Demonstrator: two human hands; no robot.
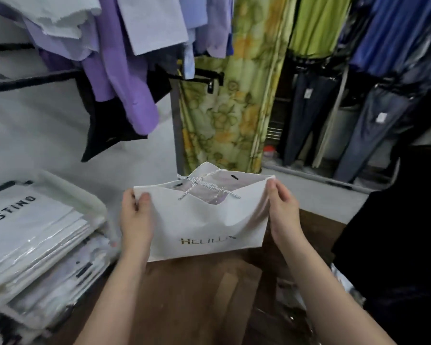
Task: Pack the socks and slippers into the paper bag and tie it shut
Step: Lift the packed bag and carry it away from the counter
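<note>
A white paper bag (pixel 204 225) with gold lettering stands upright on the brown table (pixel 184 295). My left hand (pixel 136 217) grips its upper left edge and my right hand (pixel 283 212) grips its upper right edge. A striped cord (pixel 202 186) is tied in a bow across the bag's mouth. Pale lilac packaging (pixel 215 192) shows inside the opening; what it holds is hidden.
A stack of white bags and plastic-wrapped packs (pixel 35 240) fills the left of the table. Purple shirts (pixel 125 70), a green floral curtain (pixel 224 108) and hanging trousers (pixel 358 125) stand behind. Dark fabric (pixel 396 245) lies at the right.
</note>
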